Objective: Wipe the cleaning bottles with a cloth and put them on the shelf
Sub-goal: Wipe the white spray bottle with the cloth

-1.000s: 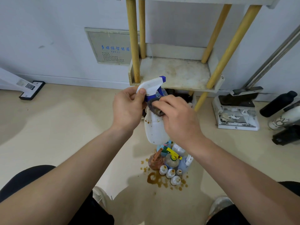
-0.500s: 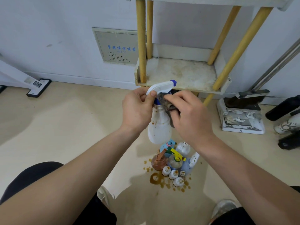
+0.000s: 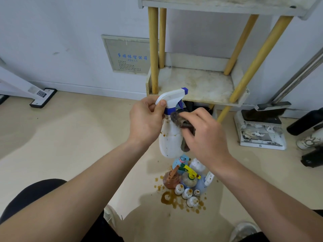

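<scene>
My left hand (image 3: 146,119) grips the white trigger head of a white spray bottle (image 3: 169,140) with a blue collar, holding it in the air in front of the shelf. Brown spots mark the bottle's body. My right hand (image 3: 204,135) holds a dark cloth (image 3: 181,121) against the bottle's shoulder and right side. Below, several small stained bottles (image 3: 187,179) stand clustered on the floor in a brown spill. The low shelf board (image 3: 197,84), dirty white with yellow posts, lies just behind the bottle.
A dustpan with a broom (image 3: 262,130) sits right of the shelf, and dark bottles (image 3: 305,123) lie at the far right. A white appliance base (image 3: 42,98) stands at the left wall. My knees and shoes frame the bottom edge.
My right hand has slid the cloth from the bottle's neck down along its right side. The view has shifted slightly, with the bottle still held in the same place.
</scene>
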`<action>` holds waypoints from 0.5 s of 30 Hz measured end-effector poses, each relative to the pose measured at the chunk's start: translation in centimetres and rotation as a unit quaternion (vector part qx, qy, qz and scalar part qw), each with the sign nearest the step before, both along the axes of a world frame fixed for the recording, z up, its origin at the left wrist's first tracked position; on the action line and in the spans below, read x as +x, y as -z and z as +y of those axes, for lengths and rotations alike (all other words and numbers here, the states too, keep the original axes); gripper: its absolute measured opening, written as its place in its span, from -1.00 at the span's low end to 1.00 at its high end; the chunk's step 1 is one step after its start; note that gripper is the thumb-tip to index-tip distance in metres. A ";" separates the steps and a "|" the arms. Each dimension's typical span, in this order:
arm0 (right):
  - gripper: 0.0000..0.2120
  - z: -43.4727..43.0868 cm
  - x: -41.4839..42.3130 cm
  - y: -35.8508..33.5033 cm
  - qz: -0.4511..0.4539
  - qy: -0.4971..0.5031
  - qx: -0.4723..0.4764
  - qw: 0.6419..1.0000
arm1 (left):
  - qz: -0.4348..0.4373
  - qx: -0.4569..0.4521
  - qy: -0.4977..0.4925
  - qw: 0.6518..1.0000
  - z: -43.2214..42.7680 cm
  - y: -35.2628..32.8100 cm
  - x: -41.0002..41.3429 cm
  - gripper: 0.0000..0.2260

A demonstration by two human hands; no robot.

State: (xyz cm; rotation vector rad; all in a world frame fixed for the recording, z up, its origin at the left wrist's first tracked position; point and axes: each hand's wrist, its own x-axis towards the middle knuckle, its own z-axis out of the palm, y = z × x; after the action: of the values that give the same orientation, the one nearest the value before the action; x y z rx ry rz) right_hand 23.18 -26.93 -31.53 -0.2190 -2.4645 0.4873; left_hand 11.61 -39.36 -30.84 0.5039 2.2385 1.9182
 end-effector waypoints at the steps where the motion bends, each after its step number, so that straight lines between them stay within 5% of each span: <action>1: -0.73 0.0 -0.2 -0.1 0.003 0.008 -0.002 1.000 | -0.002 0.002 0.003 1.000 0.0 0.1 0.1 -0.78; 8: -0.77 0.8 -0.4 0.9 -0.066 0.040 -0.014 0.997 | -0.003 0.004 0.009 1.000 -0.1 0.0 0.1 -0.85; 15: -0.73 -0.6 -0.1 0.4 0.001 0.014 -0.067 0.998 | -0.002 0.003 0.000 1.000 -0.1 -0.2 0.4 -0.87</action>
State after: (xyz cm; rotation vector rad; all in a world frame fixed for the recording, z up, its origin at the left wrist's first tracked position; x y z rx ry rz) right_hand 23.09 -27.51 -31.94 -0.3078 -2.4248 0.6411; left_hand 11.98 -39.46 -30.60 0.5013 2.2307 1.9250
